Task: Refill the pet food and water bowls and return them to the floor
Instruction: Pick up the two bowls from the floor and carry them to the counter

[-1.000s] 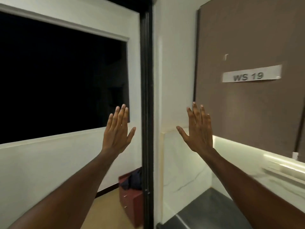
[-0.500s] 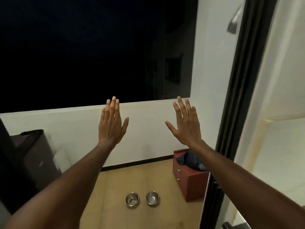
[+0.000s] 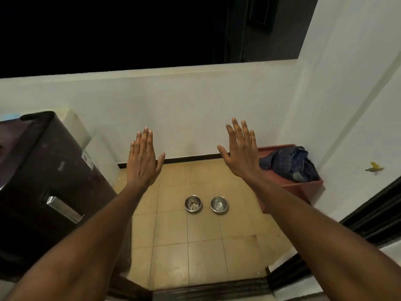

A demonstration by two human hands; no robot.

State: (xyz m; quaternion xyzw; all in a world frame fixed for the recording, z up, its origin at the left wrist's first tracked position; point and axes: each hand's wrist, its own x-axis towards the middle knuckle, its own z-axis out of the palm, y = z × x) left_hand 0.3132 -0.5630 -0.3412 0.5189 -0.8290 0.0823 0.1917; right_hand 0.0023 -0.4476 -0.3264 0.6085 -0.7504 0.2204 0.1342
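Note:
Two small steel bowls stand side by side on the tan tiled floor. The left bowl (image 3: 193,204) holds a few bits of food. The right bowl (image 3: 219,204) looks nearly bare, with a glint at its bottom. My left hand (image 3: 143,159) and my right hand (image 3: 239,151) are raised flat in front of me, fingers straight and apart, backs toward me. Both hands hold nothing and are well above the bowls.
A dark maroon fridge (image 3: 43,181) with a steel handle fills the left. A red-brown drawer unit (image 3: 303,185) with dark blue cloth (image 3: 290,162) on top stands at the right wall. A dark door threshold (image 3: 208,287) runs along the near floor edge.
My view has swung left and down, from the wall panel and door frame to the floor. The bowls and the fridge have come into sight. Both hands stay raised and empty.

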